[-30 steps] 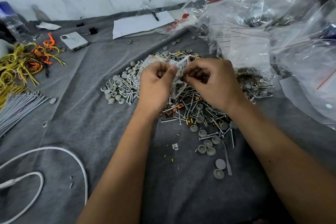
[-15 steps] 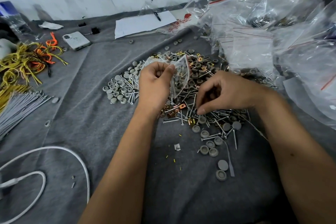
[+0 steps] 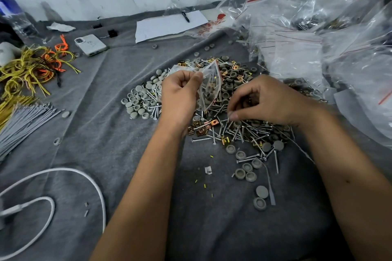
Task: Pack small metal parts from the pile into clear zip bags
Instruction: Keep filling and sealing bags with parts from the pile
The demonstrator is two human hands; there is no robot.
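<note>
While the left hand (image 3: 180, 93) pinched a part-filled zip bag (image 3: 209, 87) above the pile (image 3: 239, 125) mid-bench, the right hand (image 3: 265, 101), fingers curled, picked among screws. Filled bags (image 3: 297, 53) lay toward the far right edge; most parts remained loose.

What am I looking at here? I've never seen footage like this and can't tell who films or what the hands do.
There is no machine: a person wears a camera on the head, looking down at their own arms. The left hand pinches a clear zip bag with some parts inside. The right hand, fingers curled, reaches into the pile of screws, clips and grey caps on a grey cloth. More plastic bags lie to the right; a phone and coloured ties to the left.
</note>
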